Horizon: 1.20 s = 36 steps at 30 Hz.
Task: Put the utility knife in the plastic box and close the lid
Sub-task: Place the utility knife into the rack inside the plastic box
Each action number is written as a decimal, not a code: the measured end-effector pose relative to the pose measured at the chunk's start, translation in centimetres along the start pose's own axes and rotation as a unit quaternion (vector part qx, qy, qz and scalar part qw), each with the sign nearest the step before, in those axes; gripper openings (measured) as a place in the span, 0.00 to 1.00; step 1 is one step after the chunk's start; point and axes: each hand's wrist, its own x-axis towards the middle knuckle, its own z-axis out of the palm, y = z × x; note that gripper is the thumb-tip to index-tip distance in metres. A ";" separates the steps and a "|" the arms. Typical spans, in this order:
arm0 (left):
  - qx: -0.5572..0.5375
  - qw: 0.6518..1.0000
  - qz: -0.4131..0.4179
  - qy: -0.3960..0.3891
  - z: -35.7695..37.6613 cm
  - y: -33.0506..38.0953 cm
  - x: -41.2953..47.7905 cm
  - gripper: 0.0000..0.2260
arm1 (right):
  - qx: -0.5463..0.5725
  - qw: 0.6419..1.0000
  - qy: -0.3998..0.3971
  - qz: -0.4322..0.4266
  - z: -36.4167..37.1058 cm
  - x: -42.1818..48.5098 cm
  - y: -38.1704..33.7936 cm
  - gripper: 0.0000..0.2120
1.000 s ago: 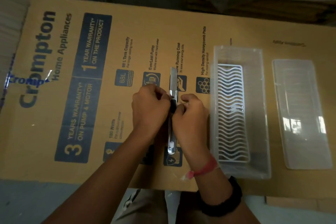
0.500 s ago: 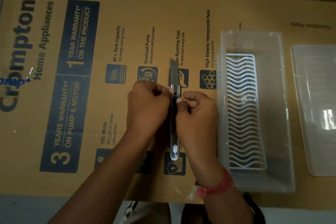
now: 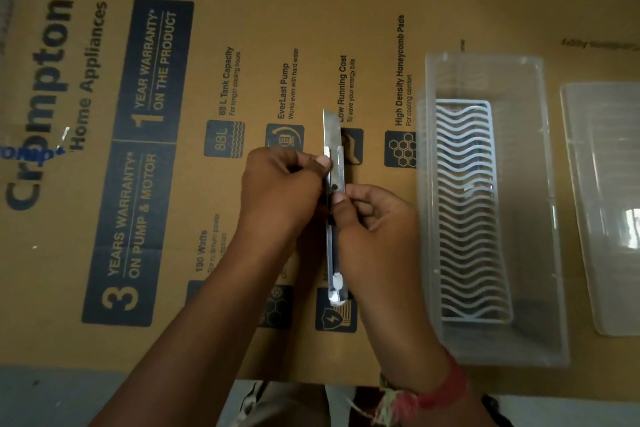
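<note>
A utility knife (image 3: 334, 180) lies lengthwise on the cardboard between my hands, its metal blade extended away from me. My left hand (image 3: 280, 191) pinches the knife body near the blade end. My right hand (image 3: 374, 218) holds the handle with its thumb on the slider. Right of my hands stands the clear plastic box (image 3: 540, 204), open, with a white wavy grid insert (image 3: 464, 211) on its floor. The clear lid (image 3: 602, 204) lies flat, separate, to the right of the box, cut off by the frame edge.
A large flattened printed cardboard carton (image 3: 173, 80) covers the work surface. Its near edge runs just in front of my wrists, with grey floor below. Dark clutter lies beyond the far edge.
The blade sticks out slightly shorter than a second ago. Both hands stay on the knife in the same place; the view has shifted a little.
</note>
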 end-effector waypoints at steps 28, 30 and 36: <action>0.036 0.975 0.174 -0.130 4.2 5.5 -5.7 0.04 | 0.101 0.989 0.000 -0.104 -9.7 -3.6 -2.3 0.17; 0.012 0.977 0.164 -0.134 4.8 5.2 -5.8 0.01 | 0.095 0.990 0.001 -0.103 -10.4 -3.5 -2.0 0.14; -0.013 0.977 0.144 -0.156 6.5 4.5 -6.2 0.07 | 0.083 0.991 0.022 -0.099 -11.8 -3.2 -1.2 0.14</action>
